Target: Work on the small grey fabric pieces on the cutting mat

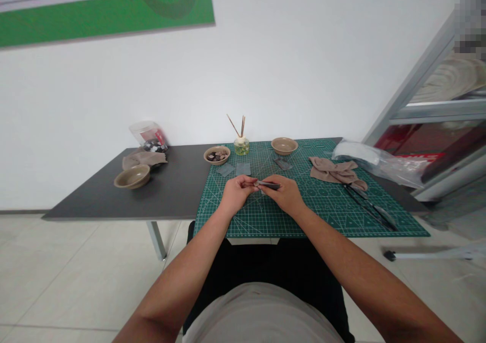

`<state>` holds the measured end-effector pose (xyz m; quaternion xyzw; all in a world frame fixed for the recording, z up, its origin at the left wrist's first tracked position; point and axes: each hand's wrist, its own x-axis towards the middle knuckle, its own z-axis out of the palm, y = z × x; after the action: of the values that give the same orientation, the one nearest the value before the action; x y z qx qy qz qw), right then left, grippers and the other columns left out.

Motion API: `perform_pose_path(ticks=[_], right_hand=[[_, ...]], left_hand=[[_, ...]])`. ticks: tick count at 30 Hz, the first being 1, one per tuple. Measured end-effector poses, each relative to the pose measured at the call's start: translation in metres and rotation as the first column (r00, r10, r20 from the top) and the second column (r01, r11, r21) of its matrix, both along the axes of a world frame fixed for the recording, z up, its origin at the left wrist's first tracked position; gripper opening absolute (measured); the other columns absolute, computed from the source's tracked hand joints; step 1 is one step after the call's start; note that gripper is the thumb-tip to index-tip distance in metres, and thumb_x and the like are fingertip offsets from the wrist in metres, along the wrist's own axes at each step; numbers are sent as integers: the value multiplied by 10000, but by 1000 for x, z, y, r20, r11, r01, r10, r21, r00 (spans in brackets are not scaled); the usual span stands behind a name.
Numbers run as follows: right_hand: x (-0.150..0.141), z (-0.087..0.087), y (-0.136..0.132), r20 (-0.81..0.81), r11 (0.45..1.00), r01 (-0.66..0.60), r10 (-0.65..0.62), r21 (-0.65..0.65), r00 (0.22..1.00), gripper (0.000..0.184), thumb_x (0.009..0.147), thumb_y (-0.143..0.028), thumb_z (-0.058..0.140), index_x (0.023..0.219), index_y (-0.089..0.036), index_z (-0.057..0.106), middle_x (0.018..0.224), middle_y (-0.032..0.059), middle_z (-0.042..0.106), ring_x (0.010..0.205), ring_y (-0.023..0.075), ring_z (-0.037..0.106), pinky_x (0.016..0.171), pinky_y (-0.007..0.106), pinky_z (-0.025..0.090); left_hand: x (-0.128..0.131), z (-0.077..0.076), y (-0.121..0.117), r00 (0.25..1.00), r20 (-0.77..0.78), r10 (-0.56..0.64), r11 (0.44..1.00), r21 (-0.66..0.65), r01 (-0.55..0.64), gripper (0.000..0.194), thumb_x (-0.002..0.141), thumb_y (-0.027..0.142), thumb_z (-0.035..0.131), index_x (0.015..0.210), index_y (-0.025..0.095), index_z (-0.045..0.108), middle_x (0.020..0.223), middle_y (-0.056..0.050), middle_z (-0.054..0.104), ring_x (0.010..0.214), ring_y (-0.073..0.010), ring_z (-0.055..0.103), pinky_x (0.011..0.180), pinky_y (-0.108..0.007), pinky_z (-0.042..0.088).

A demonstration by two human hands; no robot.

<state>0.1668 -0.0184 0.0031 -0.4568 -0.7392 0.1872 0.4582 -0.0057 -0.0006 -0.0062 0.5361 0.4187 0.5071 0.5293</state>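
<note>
My left hand (pixel 238 194) and my right hand (pixel 285 195) meet above the green cutting mat (pixel 326 206). The left fingertips pinch a small brownish piece (pixel 257 183), too small to name. Between my right thumb and fingers is a dark, flat, narrow piece (pixel 270 185), its left end against the brownish one. Just beyond my hands lie a grey square sheet (pixel 243 169), a second grey sheet (pixel 225 169) and a dark flat piece (pixel 283 164). A small bowl (pixel 207 157) of dark and pinkish pieces stands farther back.
Another bowl (pixel 284 146) and a reed diffuser (pixel 242 146) stand at the back. To the right are a brown cloth (pixel 334 171), a dark long-handled tool (pixel 370 209) and a plastic bag (pixel 375 163). Leftward, a bowl (pixel 132 177) and a clear container (pixel 149 135) occupy the dark table (pixel 178 191).
</note>
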Motion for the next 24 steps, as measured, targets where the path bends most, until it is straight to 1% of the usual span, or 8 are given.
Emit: perform_pose_path(ticks=[4, 8, 12, 14, 16, 18, 21, 24], right_hand=[[-1, 0, 0, 11, 999, -27, 27, 17, 1000, 102, 825, -270, 655, 893, -240, 725, 897, 19, 742, 842, 178, 682, 782, 300, 511], [0, -2, 0, 5, 999, 39, -39, -2, 999, 102, 813, -318, 669, 831, -234, 724, 823, 22, 734, 775, 184, 680, 728, 303, 512], [-1, -3, 1, 3, 995, 87, -87, 43, 996, 132, 833, -340, 640, 845, -232, 715, 847, 33, 733, 805, 195, 682, 770, 320, 518], [-1, -4, 2, -17, 991, 117, -116, 67, 993, 147, 856, -332, 605, 900, -229, 701, 889, 39, 733, 837, 200, 684, 789, 325, 519], [-2, -5, 4, -46, 983, 169, -166, 76, 985, 177, 874, -303, 566, 995, -224, 669, 939, 48, 729, 861, 205, 687, 786, 325, 522], [-3, -7, 5, -41, 976, 204, -201, 78, 979, 219, 886, -266, 527, 1074, -219, 628, 971, 58, 724, 869, 210, 691, 779, 328, 526], [-3, -9, 5, 44, 977, 175, -182, 118, 982, 243, 897, -210, 486, 1097, -226, 624, 1033, 63, 724, 925, 219, 692, 826, 353, 531], [-5, -11, 3, 153, 981, 90, -117, 173, 981, 311, 893, -145, 467, 1118, -250, 653, 1165, 48, 704, 1053, 222, 668, 934, 396, 519]], left_hand=[[0, 1, -1, 1000, -7, 0, 1000, 14, 0, 226, 560, 161, 774, 765, 158, 681, 735, -10, 713, 702, -152, 662, 748, -320, 531], [0, 2, -3, 1000, 7, -19, 1000, 10, 19, 275, 562, 215, 799, 796, 159, 667, 761, -17, 719, 721, -157, 667, 767, -330, 532], [-2, 1, -2, 1000, 8, -15, 1000, 19, 14, 265, 595, 244, 799, 795, 157, 647, 782, -25, 715, 719, -143, 658, 738, -297, 513], [-3, 1, -1, 1000, -13, 14, 999, 44, -14, 264, 600, 212, 791, 819, 162, 654, 761, -11, 700, 705, -135, 647, 716, -280, 499], [-4, 0, 0, 997, -54, 62, 994, 90, -57, 290, 601, 183, 780, 873, 170, 679, 740, 5, 679, 707, -131, 635, 718, -271, 489], [-4, 0, 1, 990, -98, 104, 988, 120, -92, 270, 616, 192, 766, 878, 172, 701, 695, 18, 649, 678, -125, 613, 701, -265, 477], [-3, 1, 0, 986, -128, 107, 992, 80, -98, 204, 647, 242, 749, 828, 164, 697, 646, 18, 630, 614, -119, 583, 641, -257, 457], [-1, 3, -2, 992, -111, 67, 997, 39, -63, 222, 640, 261, 757, 822, 161, 677, 694, -3, 671, 643, -130, 610, 653, -260, 466]])
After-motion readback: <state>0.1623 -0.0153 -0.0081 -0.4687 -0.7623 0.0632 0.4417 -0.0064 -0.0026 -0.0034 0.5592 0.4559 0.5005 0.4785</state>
